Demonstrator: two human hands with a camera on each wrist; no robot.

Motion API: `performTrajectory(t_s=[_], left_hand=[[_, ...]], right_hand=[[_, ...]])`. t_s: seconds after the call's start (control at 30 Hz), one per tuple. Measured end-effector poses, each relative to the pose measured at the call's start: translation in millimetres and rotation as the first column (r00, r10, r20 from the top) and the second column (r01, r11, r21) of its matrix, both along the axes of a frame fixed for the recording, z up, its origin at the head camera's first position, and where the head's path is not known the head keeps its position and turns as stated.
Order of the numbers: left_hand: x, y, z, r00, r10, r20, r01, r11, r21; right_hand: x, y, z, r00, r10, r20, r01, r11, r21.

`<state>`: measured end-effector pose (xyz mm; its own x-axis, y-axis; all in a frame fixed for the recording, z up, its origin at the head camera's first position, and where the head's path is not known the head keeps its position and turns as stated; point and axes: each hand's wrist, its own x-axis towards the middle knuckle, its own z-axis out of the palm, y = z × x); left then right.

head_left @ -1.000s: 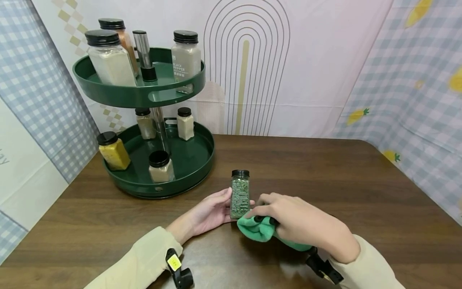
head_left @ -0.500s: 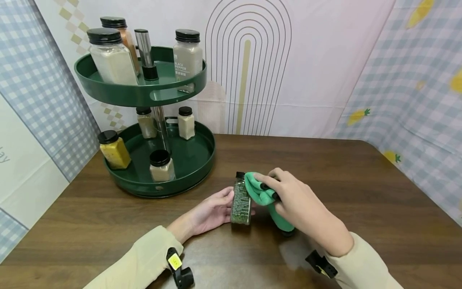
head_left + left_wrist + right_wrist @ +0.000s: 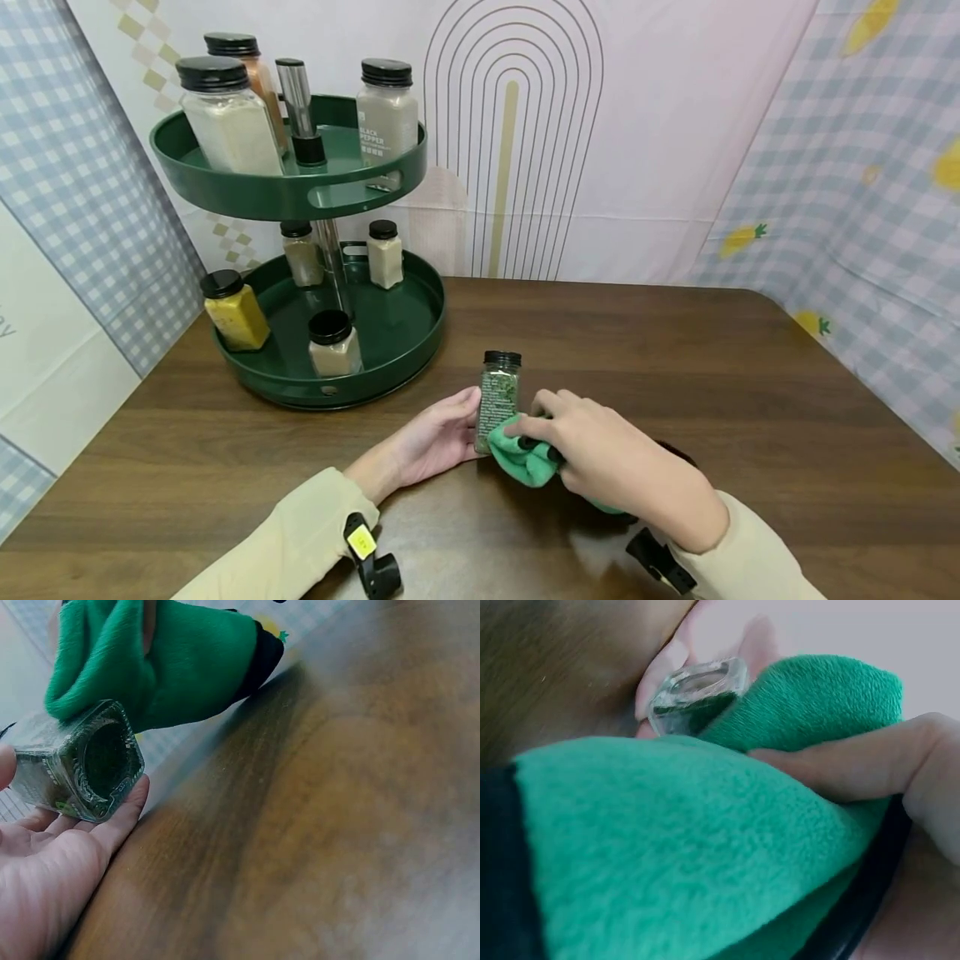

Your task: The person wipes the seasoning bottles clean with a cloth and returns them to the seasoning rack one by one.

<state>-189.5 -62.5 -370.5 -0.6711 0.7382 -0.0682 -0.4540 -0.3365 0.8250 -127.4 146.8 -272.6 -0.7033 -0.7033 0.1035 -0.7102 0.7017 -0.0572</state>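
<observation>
My left hand (image 3: 438, 437) holds a square glass spice jar (image 3: 497, 396) of green flakes, black lid up, a little above the table. The thumb lies along the jar's left side and the fingers pass behind it. In the left wrist view the clear base of the jar (image 3: 105, 761) faces the camera. A green cloth (image 3: 525, 462) with black edging is bunched in my right hand (image 3: 600, 450). It touches the lower right part of the jar. Up close in the right wrist view, the cloth (image 3: 667, 840) hides part of the jar (image 3: 697, 697).
A green two-tier turntable (image 3: 330, 392) stands at the back left. Its upper tray (image 3: 247, 196) bears larger jars, among them a black pepper jar (image 3: 386, 125). Smaller jars stand below, with a yellow one (image 3: 236, 312) leaning at the left rim. The brown table (image 3: 637, 350) meets hanging fabric behind.
My right hand and the cloth have moved down from near the jar's lid to its lower right side. Over the last second the jar tilted, then came back nearly upright.
</observation>
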Motion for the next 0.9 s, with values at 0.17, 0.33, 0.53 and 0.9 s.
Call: performTrajectory(t_s=[0.17,0.33,0.53,0.9], left_hand=[[-1.0,0.6,-0.7,0.999,-0.041,-0.024,0.041,0.999,0.01],[-0.8,0.8,-1.7,0.998,-0.059,-0.036,0.061,0.997,0.044],[-0.4,1.4,-2.0,0.999,-0.043,-0.026,0.044,0.996,0.074],[0.3,0.1,-4.5,0.996,-0.061,-0.07,0.067,0.994,0.085]], right_hand=[[3.8,1,1.5,0.995,0.047,0.091,-0.05,0.998,0.03],[5.8,7,7.1,0.975,0.07,0.21,-0.083,0.995,0.053],[3.7,18,15.7,0.996,0.065,0.062,-0.063,0.997,-0.046],[-12.5,19,14.9,0.959,-0.143,-0.245,0.047,0.932,-0.358]])
